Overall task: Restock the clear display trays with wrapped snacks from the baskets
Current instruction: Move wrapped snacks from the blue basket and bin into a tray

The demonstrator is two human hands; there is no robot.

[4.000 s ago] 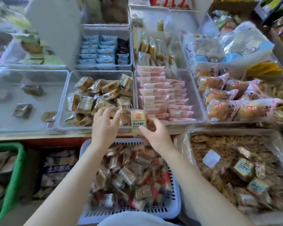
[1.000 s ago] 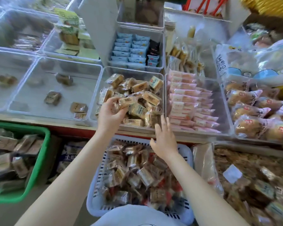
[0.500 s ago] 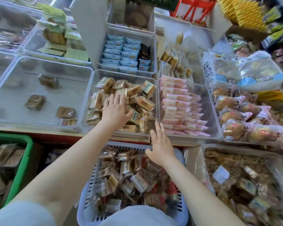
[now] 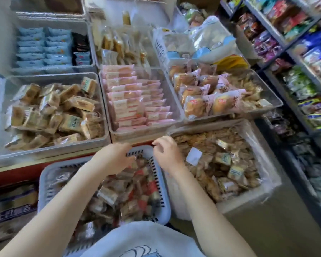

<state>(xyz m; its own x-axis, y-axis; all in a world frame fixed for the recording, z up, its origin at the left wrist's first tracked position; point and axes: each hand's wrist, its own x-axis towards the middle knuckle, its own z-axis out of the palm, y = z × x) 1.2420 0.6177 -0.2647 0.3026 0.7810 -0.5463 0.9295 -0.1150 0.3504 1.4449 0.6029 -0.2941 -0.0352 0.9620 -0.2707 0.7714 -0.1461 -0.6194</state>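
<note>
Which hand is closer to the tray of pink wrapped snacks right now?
The right hand. It sits just below the front right corner of the pink snack tray. The left hand is lower and further left, over the white basket's far rim.

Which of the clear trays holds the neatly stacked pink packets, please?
The middle front tray, between the tray of jumbled tan snacks and the tray of bread buns.
</note>
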